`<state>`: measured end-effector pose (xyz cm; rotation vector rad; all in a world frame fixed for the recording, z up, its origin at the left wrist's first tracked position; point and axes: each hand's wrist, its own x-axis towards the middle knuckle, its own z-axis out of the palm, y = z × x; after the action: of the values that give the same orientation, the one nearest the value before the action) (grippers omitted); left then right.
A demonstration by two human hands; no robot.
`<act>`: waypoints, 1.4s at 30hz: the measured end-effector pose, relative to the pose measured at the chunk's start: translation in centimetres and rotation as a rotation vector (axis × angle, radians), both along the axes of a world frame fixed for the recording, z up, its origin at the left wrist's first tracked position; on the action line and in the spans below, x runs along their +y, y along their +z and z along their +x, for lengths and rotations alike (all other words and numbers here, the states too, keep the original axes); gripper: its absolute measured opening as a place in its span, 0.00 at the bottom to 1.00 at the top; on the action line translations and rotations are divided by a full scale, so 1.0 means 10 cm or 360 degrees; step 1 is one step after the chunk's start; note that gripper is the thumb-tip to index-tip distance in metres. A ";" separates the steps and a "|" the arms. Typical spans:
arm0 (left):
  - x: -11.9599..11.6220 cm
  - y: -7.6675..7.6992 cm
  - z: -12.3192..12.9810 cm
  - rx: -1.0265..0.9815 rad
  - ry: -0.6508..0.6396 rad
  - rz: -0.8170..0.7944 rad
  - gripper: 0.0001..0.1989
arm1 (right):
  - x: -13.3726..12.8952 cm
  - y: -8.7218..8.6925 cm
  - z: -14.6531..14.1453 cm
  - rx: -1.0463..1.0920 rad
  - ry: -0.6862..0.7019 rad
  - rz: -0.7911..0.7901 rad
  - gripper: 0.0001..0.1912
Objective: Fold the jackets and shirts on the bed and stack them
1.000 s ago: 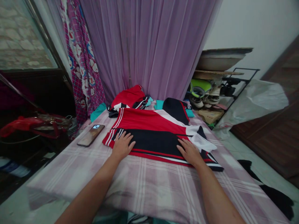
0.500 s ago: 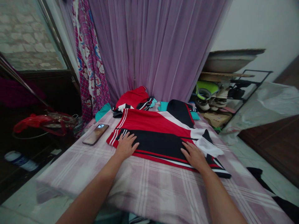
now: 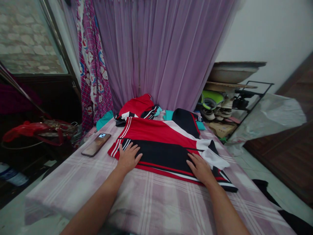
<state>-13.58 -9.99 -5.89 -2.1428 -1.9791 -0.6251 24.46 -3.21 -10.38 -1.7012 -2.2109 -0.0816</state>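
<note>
A red, black and white garment [image 3: 158,132] lies spread on a table with a plaid cloth [image 3: 156,199]. Its black sleeve, with white stripes at the cuff, is laid lengthwise over the body along the near side. My left hand [image 3: 128,157] rests flat on the cuff end, fingers spread. Toward the sleeve's other end, my right hand [image 3: 200,167] lies flat with fingers apart, left of the white collar part [image 3: 214,159]. Another black sleeve [image 3: 185,120] extends toward the far side. Neither hand grips anything.
A phone [image 3: 96,145] lies left of the garment. Behind it are a crumpled red garment [image 3: 137,106] and teal cloth [image 3: 104,120]. Purple curtains [image 3: 156,55] hang at the back. A shoe rack [image 3: 246,111] and a plastic bag [image 3: 274,114] stand at the right.
The view has shifted slightly, so the table and rack appear a little lower and further left. Both hands remain flat on the garment, which looks unchanged.
</note>
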 end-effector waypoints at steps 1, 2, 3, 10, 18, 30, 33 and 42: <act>0.00 0.00 0.00 0.0000 -0.0005 -0.0009 0.19 | 0.00 0.00 0.00 -0.0001 -0.0004 -0.0006 0.25; 0.00 0.00 -0.01 -0.0002 -0.0009 -0.0015 0.19 | 0.00 0.01 0.00 -0.0003 -0.0009 -0.0011 0.25; 0.00 0.01 -0.01 -0.0004 -0.0011 -0.0018 0.19 | 0.00 0.01 0.00 -0.0003 -0.0013 -0.0013 0.25; 0.00 0.01 -0.01 -0.0013 -0.0001 -0.0007 0.18 | 0.01 0.00 0.00 0.0010 0.0008 0.0014 0.24; -0.01 0.01 0.00 -0.0005 0.0004 -0.0007 0.18 | 0.06 -0.04 0.06 -0.0002 0.0028 -0.0030 0.25; 0.01 0.00 -0.01 0.0012 -0.0004 0.0026 0.18 | -0.03 0.13 -0.05 -0.0023 -0.0042 -0.0129 0.25; 0.00 0.00 -0.01 0.0023 0.0007 0.0009 0.19 | -0.01 0.11 -0.04 -0.0010 -0.0026 -0.0124 0.25; -0.01 0.00 0.02 0.0130 0.0032 -0.0015 0.20 | 0.10 0.03 0.09 0.0007 0.0013 -0.0191 0.26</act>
<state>-13.39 -10.05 -5.87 -2.1157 -1.9626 -0.5175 25.40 -2.23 -10.07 -1.7524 -2.2605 0.0581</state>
